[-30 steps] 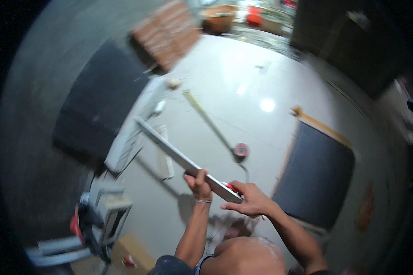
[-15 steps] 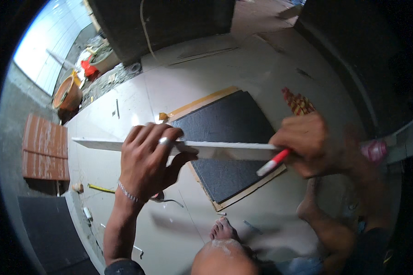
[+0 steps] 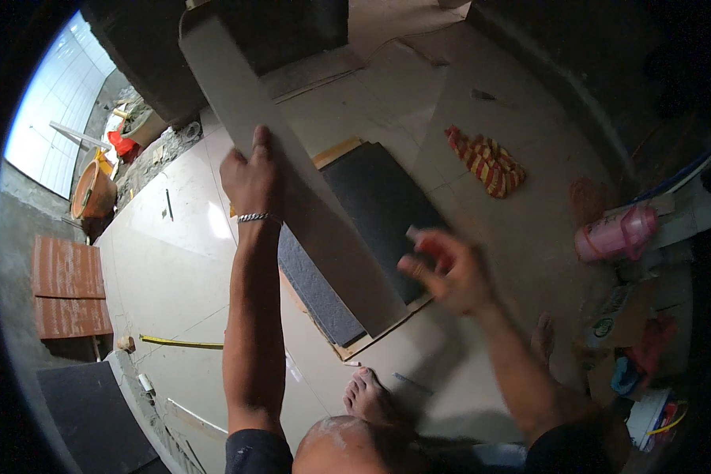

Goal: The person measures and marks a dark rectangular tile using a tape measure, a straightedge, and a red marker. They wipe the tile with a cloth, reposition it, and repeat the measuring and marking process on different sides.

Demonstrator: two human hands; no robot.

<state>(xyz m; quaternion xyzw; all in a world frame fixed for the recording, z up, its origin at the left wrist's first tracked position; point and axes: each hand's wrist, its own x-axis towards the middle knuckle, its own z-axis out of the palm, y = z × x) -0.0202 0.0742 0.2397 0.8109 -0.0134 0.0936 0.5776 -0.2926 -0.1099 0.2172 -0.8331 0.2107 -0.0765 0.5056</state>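
Note:
My left hand grips a long, pale grey tile strip by its left edge. The strip slants from the far left toward me, its near end over a stack of dark grey textured tiles. Whether that end touches the stack, I cannot tell. A brownish board shows from under the dark tiles. To the right of the strip, my right hand is closed around a red and white marker, a little blurred by motion.
A red and yellow striped glove lies at right, with a pink jug beyond. At left are a yellow tape measure blade, reddish-brown tiles, a dark panel and an orange bucket. My bare foot is near the stack.
The strip has turned from lying crosswise, edge toward me, to slanting away with its broad face showing. My right hand has let go of it, keeping the marker. The view has shifted rightward.

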